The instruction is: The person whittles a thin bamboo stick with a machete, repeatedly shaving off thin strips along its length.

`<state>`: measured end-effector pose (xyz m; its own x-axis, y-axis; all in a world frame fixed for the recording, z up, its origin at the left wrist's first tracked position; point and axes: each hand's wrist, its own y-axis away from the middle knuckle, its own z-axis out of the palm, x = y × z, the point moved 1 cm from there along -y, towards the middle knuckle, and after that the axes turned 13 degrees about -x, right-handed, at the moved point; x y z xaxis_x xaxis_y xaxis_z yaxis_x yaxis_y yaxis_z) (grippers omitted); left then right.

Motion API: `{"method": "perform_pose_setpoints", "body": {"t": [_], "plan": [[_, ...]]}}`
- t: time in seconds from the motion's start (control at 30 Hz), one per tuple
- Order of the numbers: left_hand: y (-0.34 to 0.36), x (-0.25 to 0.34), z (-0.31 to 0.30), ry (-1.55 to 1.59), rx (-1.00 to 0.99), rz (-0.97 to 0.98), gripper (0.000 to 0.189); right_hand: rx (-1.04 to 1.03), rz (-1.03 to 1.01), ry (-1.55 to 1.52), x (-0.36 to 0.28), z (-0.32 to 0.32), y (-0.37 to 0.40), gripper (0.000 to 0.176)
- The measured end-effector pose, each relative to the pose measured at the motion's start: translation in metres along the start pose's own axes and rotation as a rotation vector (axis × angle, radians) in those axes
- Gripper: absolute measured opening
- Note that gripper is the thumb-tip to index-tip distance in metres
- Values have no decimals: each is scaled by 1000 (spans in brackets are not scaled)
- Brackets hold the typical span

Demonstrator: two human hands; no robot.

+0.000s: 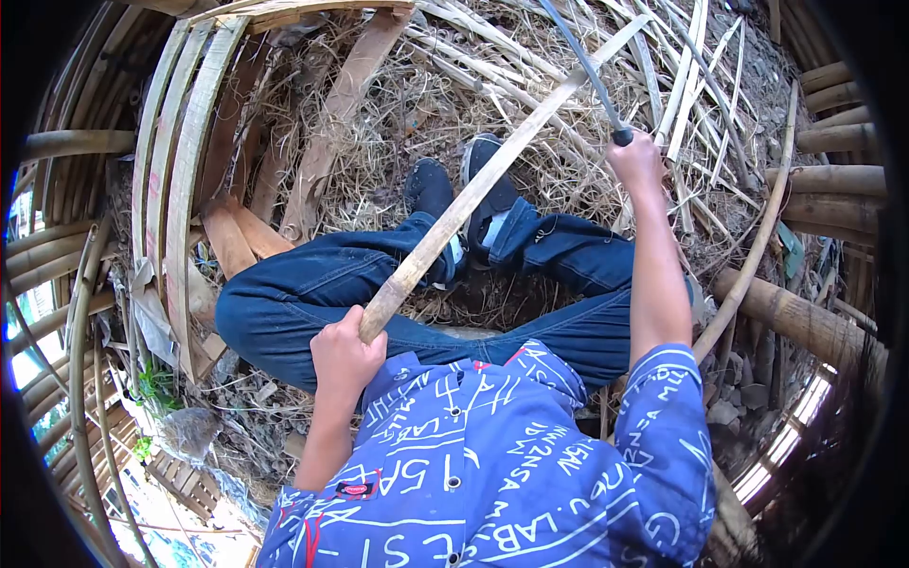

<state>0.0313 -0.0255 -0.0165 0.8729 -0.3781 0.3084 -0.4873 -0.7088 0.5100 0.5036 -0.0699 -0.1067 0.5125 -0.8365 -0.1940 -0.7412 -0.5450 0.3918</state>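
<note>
Curved slats (185, 180) are stacked at far left: long, flat, pale split bamboo with a smooth outer face, bowed along their length. Broader flat boards (331, 114) are seen beside them, browner and rougher.

Left hand (346, 355): fully closed around the near end of the strip (473, 194), fist-style grip. The strip is held off the ground and runs diagonally up and away over the crossed legs, in jeans (312, 293), and the dark shoes (431, 185). It is straight, flat and tan, with a fibrous face and square edges.

The ground is covered in litter (398, 114): dry, stringy shavings and thin offcuts, tangled.

Knife (582, 62): narrow dark blade with a dark handle, laid across the far part of the strip. Contact looks likely but cannot be confirmed.

Right hand (636, 163): closed tight on the knife handle, arm extended.

Step judged: the strip is being pared or split near its far end, with the blade set against it.

Next move, as judged: the strip must be braced firmly by the left hand and the blade kept at a shallow angle along the grain. The edge is to be driven away from the legs and shoes, which lie directly under the strip.

Far right: a thin bent cane (757, 237) and thick round poles (805, 317), knotted at the nodes and weathered brown.
</note>
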Motion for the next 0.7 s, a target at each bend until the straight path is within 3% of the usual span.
{"method": "perform_pose_setpoints", "body": {"t": [0.13,0.2,0.27,0.43,0.63,0.7], "plan": [[-2,3,1,-6,-15,-40,22,13,-313,-197,-25,43,64,25],[-2,5,0,8,-11,-63,23,-155,-346,-351,-57,48,122,23],[-3,8,-2,32,-12,-83,22,-192,-510,-407,-78,65,167,22],[-4,6,1,44,12,-103,22,-396,-699,-257,-114,82,236,24],[0,2,3,61,24,-102,23,-381,-722,-135,-114,83,234,26],[0,0,4,40,29,-63,23,-352,-609,-41,-104,78,218,27]]}}
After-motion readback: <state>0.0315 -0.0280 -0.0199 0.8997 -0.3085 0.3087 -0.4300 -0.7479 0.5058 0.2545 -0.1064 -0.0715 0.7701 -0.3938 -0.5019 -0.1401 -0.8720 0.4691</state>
